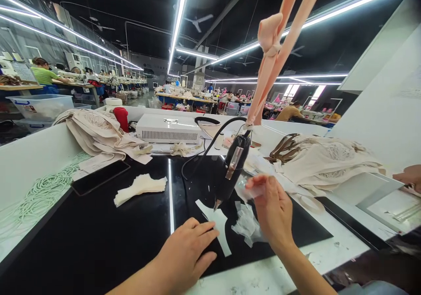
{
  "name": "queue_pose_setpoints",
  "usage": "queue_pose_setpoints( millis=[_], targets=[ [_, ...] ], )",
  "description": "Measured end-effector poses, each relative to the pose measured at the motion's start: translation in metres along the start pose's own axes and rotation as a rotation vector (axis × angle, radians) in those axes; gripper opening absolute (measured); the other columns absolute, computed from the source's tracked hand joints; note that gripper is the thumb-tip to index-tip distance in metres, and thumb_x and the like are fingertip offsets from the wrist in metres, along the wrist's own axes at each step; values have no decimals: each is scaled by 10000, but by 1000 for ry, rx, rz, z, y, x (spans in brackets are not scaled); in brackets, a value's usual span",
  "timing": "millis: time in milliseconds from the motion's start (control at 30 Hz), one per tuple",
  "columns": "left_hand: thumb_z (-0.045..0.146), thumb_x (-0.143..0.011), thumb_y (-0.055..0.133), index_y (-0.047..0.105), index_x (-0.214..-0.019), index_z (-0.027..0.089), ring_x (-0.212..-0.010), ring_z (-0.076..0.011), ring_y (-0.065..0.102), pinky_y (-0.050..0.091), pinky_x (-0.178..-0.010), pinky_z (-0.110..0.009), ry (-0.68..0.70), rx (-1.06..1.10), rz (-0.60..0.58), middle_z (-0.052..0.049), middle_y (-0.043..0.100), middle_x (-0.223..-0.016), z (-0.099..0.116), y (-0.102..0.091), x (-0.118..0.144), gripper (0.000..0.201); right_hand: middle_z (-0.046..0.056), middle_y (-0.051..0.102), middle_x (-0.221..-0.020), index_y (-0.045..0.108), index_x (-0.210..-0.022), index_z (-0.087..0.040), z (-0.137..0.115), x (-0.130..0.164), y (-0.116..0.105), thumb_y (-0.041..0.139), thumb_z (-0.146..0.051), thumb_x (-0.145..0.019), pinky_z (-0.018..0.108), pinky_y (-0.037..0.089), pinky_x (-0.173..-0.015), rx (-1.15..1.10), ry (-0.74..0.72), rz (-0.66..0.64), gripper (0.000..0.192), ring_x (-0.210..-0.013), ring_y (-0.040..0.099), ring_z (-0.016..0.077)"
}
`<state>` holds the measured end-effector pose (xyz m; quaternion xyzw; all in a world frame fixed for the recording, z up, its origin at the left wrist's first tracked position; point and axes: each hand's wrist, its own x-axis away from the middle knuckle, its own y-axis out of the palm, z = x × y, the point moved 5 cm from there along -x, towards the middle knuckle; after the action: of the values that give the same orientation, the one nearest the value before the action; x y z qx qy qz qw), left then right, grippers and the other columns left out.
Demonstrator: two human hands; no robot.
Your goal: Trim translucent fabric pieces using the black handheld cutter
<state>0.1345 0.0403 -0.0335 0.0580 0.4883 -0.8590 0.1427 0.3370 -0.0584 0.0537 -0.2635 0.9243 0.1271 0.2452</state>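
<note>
A: Both hands over black worktop. L hand flat, fingers spread, touching white cut piece.
B: R hand?
A: Fingers pinched on clear film scrap, just beside hanging black tool. More film lies below.

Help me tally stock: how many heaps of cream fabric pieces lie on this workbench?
3. A big heap at back left, a big heap at right, and a small stack on the black mat, left of the hanging tool. More may be hidden behind the white box.
</note>
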Motion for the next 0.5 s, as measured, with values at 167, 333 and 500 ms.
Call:
queue_pose_setpoints(
  millis=[167,333,500],
  targets=[
    [353,-1123,543,800,-1369,262,-1202,-263,700,534,-1104,-414,-184,434,-30,-60,804,-1368,-2,-21,1,367,12,646,-711,684,-861,-249,-20,49,9,639,-676,-1063,297,563,-628,-99,97,-89,474,-650,628,189],
    [739,-998,621,816,-1144,162,-750,-163,549,436,-682,-289,-382,898,19,-39,709,-898,6,-35,2,627,26,666,-751,715,-826,-247,-14,90,31,642,-716,-1052,300,551,-671,-164,307,-252,526,-702,628,194],
    [625,-809,901,738,-913,163,-678,-110,416,310,-623,-259,-526,1083,72,25,610,-771,1,-46,16,501,26,753,-845,794,-989,-274,-5,109,44,713,-658,-1036,294,588,-702,-7,278,-351,395,-702,667,186]
  ],
)
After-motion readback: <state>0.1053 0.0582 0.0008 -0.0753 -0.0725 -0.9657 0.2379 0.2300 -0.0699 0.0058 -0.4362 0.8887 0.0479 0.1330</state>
